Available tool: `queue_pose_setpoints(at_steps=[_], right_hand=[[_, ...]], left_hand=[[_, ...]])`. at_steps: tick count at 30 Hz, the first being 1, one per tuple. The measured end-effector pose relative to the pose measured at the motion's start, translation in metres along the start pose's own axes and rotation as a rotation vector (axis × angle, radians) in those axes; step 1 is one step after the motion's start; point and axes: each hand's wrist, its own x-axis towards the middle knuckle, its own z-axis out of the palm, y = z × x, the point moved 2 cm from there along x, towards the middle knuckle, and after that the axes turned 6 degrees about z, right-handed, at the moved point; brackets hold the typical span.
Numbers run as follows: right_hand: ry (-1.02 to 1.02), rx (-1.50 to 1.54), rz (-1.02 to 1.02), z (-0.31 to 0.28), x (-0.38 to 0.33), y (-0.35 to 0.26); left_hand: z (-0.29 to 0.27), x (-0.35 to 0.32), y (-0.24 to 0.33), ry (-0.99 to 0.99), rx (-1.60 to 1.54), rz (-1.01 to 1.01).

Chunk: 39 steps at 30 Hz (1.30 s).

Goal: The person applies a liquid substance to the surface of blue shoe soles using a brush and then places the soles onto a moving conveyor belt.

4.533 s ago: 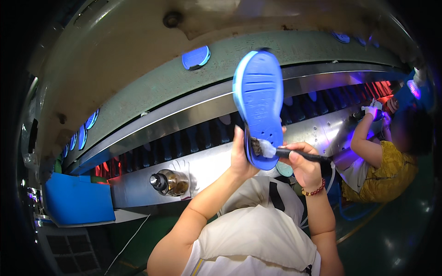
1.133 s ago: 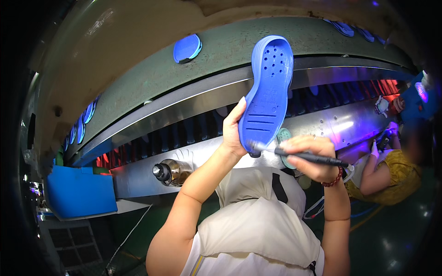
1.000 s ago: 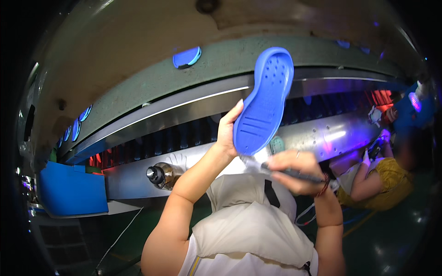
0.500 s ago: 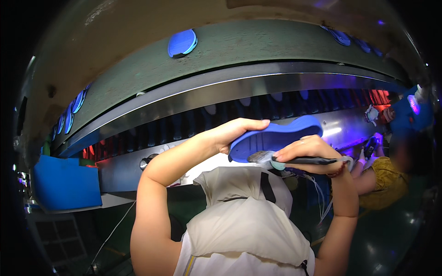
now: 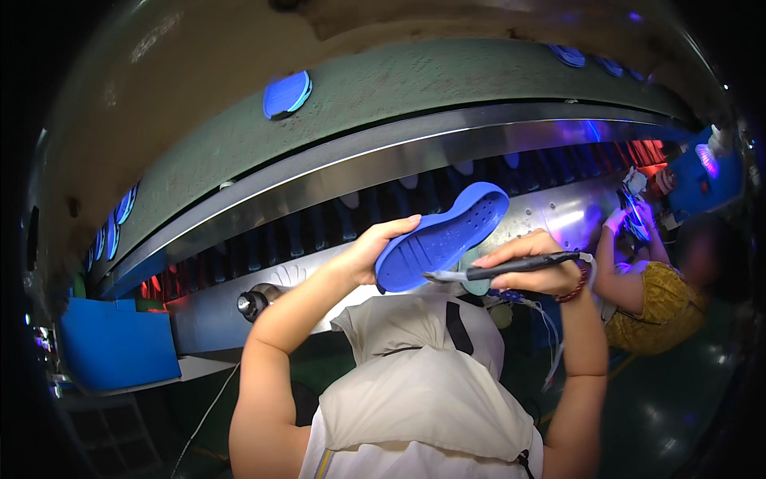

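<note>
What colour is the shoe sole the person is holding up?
The shoe sole is bright blue with small holes, seen best in the head view.

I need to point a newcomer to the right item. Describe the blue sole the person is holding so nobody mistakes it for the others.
Start at the long grey-green conveyor belt arching across the top, above the shiny metal rail. Below it, near the middle, the left hand grips a blue sole, with the brush in the right hand at its edge. Unlike the blue soles lying on the belt, it is held up, its holed, ridged face showing.
</note>
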Motion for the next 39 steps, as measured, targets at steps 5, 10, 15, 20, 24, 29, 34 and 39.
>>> queue_pose_setpoints(at_steps=[5, 10, 15, 20, 24, 29, 34, 39], right_hand=[[0.408, 0.172, 0.022, -0.016, 0.014, 0.047], [1.123, -0.104, 0.009, -0.003, 0.014, 0.083], [0.554, 0.203, -0.071, 0.02, -0.015, 0.035], [0.597, 0.825, -0.25, -0.009, -0.039, 0.069], [0.745, 1.027, -0.137, -0.015, -0.029, 0.101], [0.921, 0.981, 0.074, -0.027, -0.04, 0.128], [0.815, 0.667, 0.174, -0.036, -0.058, 0.13], [1.019, 0.713, 0.138, -0.044, -0.097, 0.147]], left_hand=[[0.008, 0.017, -0.021, -0.031, -0.33, -0.005], [-0.002, 0.036, -0.021, 0.025, -0.31, -0.002], [0.01, 0.031, 0.01, 0.06, -0.054, 0.213], [0.061, 0.034, 0.086, -0.158, -0.11, 0.593], [0.031, 0.086, 0.127, 0.041, -0.61, 0.938], [0.11, 0.161, 0.106, 0.009, -0.288, 0.622], [0.169, 0.314, 0.138, 0.197, 1.052, 0.922], [0.197, 0.434, 0.168, 0.241, 1.791, 1.098]])
